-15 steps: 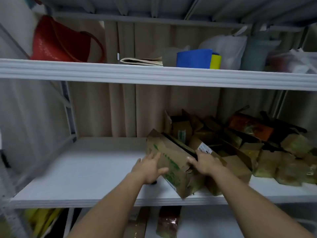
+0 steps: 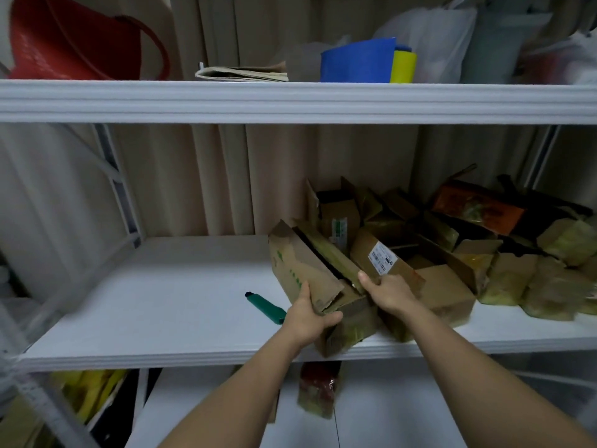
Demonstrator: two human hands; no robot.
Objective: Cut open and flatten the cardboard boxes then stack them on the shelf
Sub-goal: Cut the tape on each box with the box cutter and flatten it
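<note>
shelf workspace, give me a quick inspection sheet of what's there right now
surface: white middle shelf, left part bare.
job's things: printed cardboard box tilted at the shelf's front edge; heap of cardboard boxes to its right; green cutter lying on the shelf.
clutter: upper shelf holds red basket, folded newspaper, blue tub, plastic bags.
grippers: left hand and right hand both grip the box.
cables: nothing seen.
surroundings: beige curtain behind.
</note>
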